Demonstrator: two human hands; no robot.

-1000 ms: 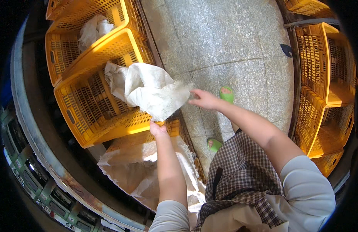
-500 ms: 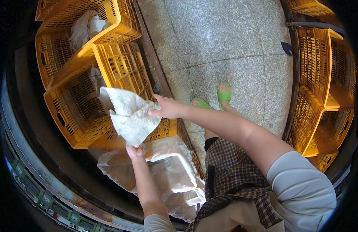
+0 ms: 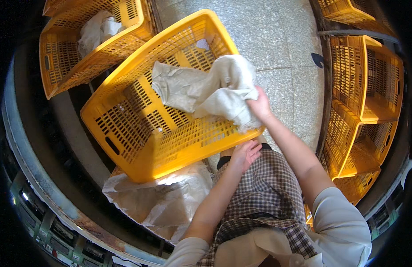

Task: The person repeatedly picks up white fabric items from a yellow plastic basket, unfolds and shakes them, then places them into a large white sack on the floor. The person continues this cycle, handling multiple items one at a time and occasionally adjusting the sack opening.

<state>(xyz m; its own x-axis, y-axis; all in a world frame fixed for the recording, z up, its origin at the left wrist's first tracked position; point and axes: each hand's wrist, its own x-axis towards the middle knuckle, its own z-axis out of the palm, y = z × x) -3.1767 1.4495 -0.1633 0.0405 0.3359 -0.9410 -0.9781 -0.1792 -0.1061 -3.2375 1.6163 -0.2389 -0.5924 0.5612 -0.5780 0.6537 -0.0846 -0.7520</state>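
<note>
A yellow slatted plastic crate (image 3: 139, 158) sits at an angle in front of me, its right part out over the floor. A crumpled whitish cloth (image 3: 181, 86) lies in it and rises over its right end. My right hand (image 3: 260, 106) is closed on the right edge of this cloth, by the crate's rim; whether it also grips the rim is hidden. My left hand (image 3: 246, 155) is just below the crate's near side, fingers loosely stretched out, with nothing visible in it.
A crate (image 3: 59, 73) holding pale cloth stands at the upper left. An open whitish sack liner (image 3: 148, 200) is below the near crate. Stacked yellow crates (image 3: 348, 75) line the right side. Grey floor tiles (image 3: 281, 40) run between; a machine rail (image 3: 37, 178) curves along the left.
The crate has swung out to the right, toward me. The whitish cloth, held by both hands before, now lies partly in it. My left hand has let go and moved right; my right hand moved right.
</note>
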